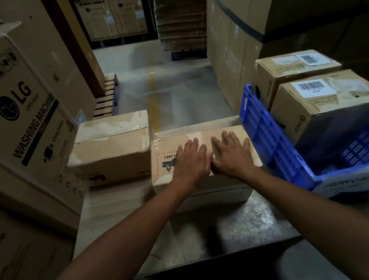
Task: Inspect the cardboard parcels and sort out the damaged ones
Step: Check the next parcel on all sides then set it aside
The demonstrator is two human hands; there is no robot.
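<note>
A small cardboard parcel (163,149) with a red-hatched battery label lies on the work surface (247,227) in the middle of the view. My left hand (189,159) and my right hand (233,154) lie flat on its top, side by side, fingers straight and spread. To its left sits a larger taped parcel (110,149) with scuffed, peeling patches on its top. Two more parcels with barcode labels, the near one (327,101) and the far one (295,68), stand on the right in and behind a blue plastic crate (271,138).
A tall washing machine carton (18,118) walls off the left side. Big cartons (236,40) rise on the right, and a stack of flat cardboard (179,12) stands on a pallet far ahead. Open concrete floor (172,87) with a yellow line runs between them.
</note>
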